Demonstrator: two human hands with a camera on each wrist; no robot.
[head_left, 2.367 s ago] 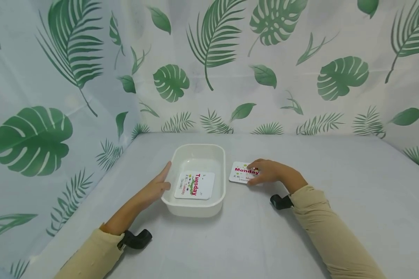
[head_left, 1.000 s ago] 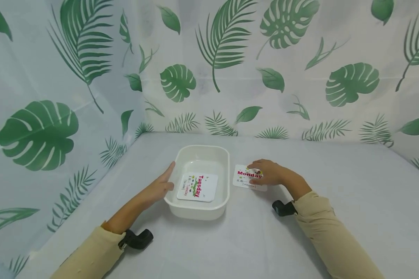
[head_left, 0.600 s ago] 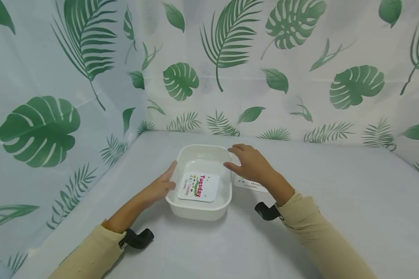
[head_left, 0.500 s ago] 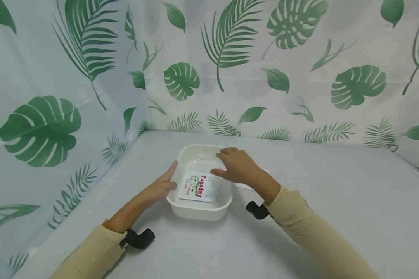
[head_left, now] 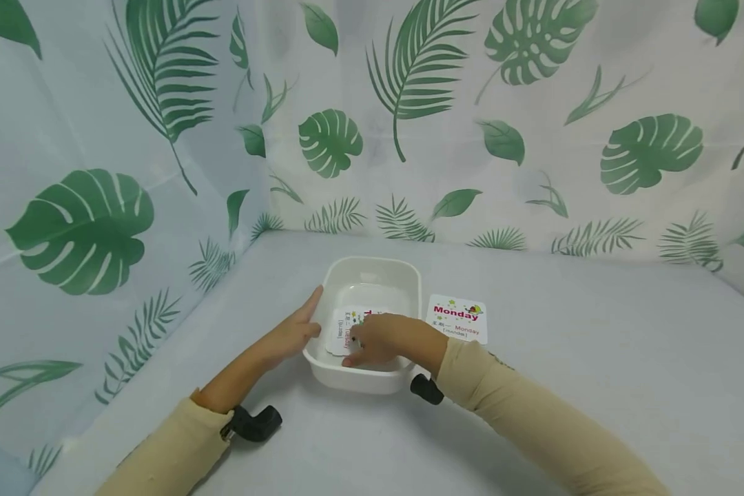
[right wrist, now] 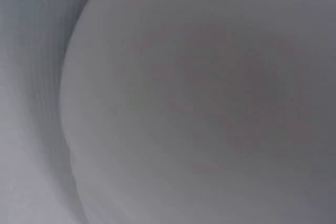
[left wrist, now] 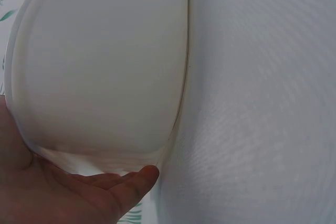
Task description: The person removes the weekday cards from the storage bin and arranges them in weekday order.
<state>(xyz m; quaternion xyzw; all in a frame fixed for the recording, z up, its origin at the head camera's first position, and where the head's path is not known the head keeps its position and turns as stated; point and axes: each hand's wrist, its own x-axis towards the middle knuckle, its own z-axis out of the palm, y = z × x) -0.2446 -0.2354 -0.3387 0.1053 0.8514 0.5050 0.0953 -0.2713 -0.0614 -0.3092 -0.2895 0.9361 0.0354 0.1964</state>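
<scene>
A white plastic basin [head_left: 330,382] stands on the table, its left side held by my left hand [head_left: 285,337]. In the left wrist view the fingers [left wrist: 139,182] lie along the basin's outer wall. Inside the basin, a white word card printed "Tuesday" [head_left: 337,339] lies flat on the bottom. My right hand [head_left: 384,337] reaches over the basin's right rim, its bent, parted fingers over the card and hiding much of it. No grip on the card shows. To the right of the basin a "Monday" card [head_left: 459,319] lies face up, touched by neither hand.
A pale cloth covers the table [head_left: 564,358]. Behind and to the left hangs a white curtain [head_left: 446,151] with green leaves. Both wrists wear black camera mounts. The right wrist view is filled with a blurred pale surface.
My right hand has left the Monday card and moved left, over the basin's rim and down to the Tuesday card. The left hand stays at the basin. The head view has shifted slightly.
</scene>
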